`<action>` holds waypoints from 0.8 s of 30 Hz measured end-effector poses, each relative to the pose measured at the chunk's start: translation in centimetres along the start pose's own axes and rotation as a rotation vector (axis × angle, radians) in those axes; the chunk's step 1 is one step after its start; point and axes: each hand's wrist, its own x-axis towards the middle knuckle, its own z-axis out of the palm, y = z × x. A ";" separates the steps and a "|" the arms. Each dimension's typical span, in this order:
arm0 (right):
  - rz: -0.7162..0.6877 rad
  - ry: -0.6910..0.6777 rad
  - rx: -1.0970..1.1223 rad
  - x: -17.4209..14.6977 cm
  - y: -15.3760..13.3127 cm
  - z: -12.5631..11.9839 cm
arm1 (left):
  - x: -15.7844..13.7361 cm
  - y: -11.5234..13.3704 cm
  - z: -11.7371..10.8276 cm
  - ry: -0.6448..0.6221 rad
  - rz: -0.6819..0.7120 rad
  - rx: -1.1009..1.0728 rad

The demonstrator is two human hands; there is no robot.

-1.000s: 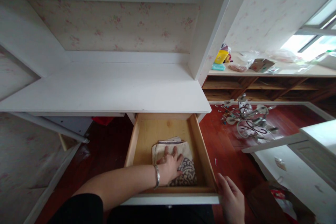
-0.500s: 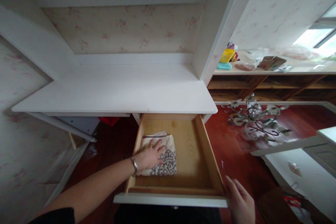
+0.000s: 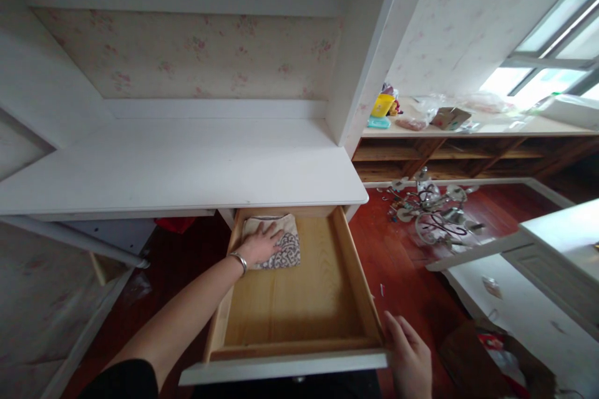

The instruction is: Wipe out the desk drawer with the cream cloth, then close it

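A wooden drawer (image 3: 299, 312) with a white front is pulled out from under the white desk (image 3: 210, 165). In its far left part lies a folded cloth (image 3: 289, 249), cream with a dark scroll pattern. My left hand (image 3: 262, 246), wearing a silver bracelet, rests flat on the cloth with its fingers spread. Part of the cloth is covered by that hand. At the drawer's front right corner is my right hand (image 3: 408, 352), closed around the edge; its fingertips are partly hidden.
On the red wooden floor (image 3: 365, 249) to the right lies a chandelier (image 3: 442, 212). A low shelf unit (image 3: 430, 149) by the window holds plastic bags and a yellow container (image 3: 382, 105). White furniture (image 3: 491, 290) and an open cardboard box (image 3: 468, 355) are at the lower right.
My left hand and the cloth have moved away from me, toward the back of the drawer. My right hand keeps its place at the front corner. The view has turned slightly right.
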 end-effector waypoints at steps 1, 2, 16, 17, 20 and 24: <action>0.003 0.004 -0.002 0.1 0.1 -0.1 | -0.1 0.3 0.0 -0.010 -0.002 -0.003; 0.009 0.005 -0.003 0.2 0.3 -0.2 | -0.1 0.7 0.0 -0.021 -0.013 -0.003; -0.015 0.013 0.042 0.6 1.3 -0.3 | 7.5 13.2 -0.8 -0.025 -0.077 -0.046; -0.017 0.014 0.044 0.5 1.2 -0.2 | 7.7 13.5 -1.1 -0.025 -0.083 -0.054; -0.022 0.009 0.042 0.4 0.8 -0.1 | 7.6 13.7 -1.5 -0.021 -0.073 -0.065; -0.025 -0.013 0.033 0.4 0.9 -0.2 | 6.0 13.7 -1.9 -0.029 -0.062 -0.042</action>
